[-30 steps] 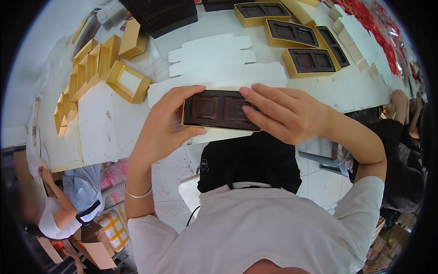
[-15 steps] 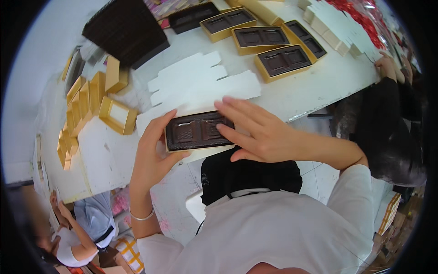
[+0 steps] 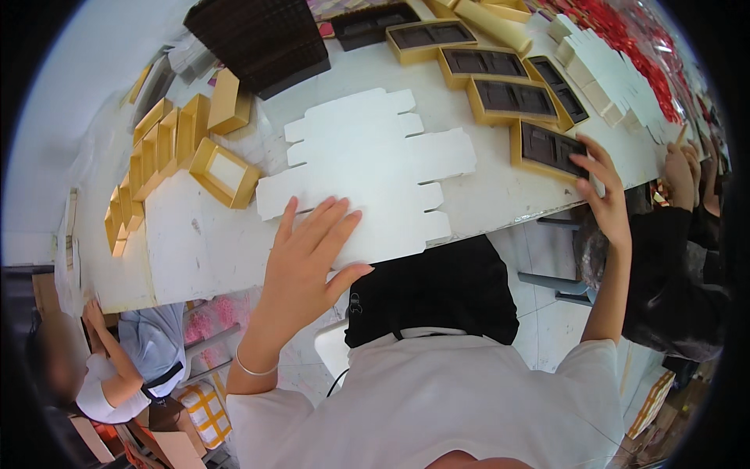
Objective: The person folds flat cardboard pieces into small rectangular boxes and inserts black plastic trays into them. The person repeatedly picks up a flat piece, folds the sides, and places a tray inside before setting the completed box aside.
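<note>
Fingers [image 3: 341,233] of the left hand [image 3: 308,266] lie wide and fairly flat, palm down, on an unfolded white carton blank [image 3: 375,168] with notched flaps along its sides; thumb out to the right, at the near edge of the blank. Nothing grasped on that side. Pale bangle [image 3: 256,372] on the left wrist.

Right hand [image 3: 608,187]: fingers bent and parted, thumb set away from them, at the right end of a gold box [image 3: 517,150] that has a dark compartmented tray [image 3: 551,147] inside. Whether they grip the box or merely rest against it, I cannot tell (the contact is too small to read). The box sits on the white table [image 3: 195,266], near its edge, to the right of the blank.

Beyond it, four more gold boxes [image 3: 474,111] with dark inserts, clustered close together. Far side: a tall dark stack [image 3: 262,43]. Left: a row of upright gold boxes [image 3: 162,148], and near them an open gold box [image 3: 244,190] showing a white bottom. Far right: pale folded cartons [image 3: 582,74] beside red material [image 3: 648,66].
</note>
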`<state>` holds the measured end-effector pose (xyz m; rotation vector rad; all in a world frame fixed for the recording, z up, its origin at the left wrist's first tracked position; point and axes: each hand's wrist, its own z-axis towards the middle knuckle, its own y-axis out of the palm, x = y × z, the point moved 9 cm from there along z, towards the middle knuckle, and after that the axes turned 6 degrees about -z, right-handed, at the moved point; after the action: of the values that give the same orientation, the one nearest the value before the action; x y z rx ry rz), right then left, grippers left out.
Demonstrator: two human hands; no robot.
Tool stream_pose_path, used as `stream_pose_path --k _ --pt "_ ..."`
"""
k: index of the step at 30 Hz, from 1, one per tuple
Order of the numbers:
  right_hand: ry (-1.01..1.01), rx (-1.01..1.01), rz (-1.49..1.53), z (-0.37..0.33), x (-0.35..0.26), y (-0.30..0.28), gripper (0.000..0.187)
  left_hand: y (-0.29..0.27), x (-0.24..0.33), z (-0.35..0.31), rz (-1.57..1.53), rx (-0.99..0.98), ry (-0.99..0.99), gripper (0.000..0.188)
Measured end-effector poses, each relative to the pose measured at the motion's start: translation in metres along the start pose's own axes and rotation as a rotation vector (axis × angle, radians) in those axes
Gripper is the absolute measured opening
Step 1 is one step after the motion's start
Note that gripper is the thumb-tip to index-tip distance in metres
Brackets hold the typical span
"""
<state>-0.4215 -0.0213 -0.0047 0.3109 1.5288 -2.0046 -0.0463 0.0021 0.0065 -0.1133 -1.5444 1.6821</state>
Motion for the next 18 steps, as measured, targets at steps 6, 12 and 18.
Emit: stream_pose_path --k 6,12,18 --pt "-0.173 0.282 -0.421 0.031 -0.046 0.005 0.035 -0.008 -0.004 -0.003 -0.115 -0.019 -0.053 0.038" --pt "-0.634 -0.07 -0.018 0.023 -0.183 0.094 0.043 -0.016 0.002 0.01 -0.08 -0.056 -0.004 0.019" --pt "-0.531 -0.141 0.152 0.044 -0.189 0.119 0.015 -0.011 0.004 0.011 -0.022 0.123 0.004 0.008"
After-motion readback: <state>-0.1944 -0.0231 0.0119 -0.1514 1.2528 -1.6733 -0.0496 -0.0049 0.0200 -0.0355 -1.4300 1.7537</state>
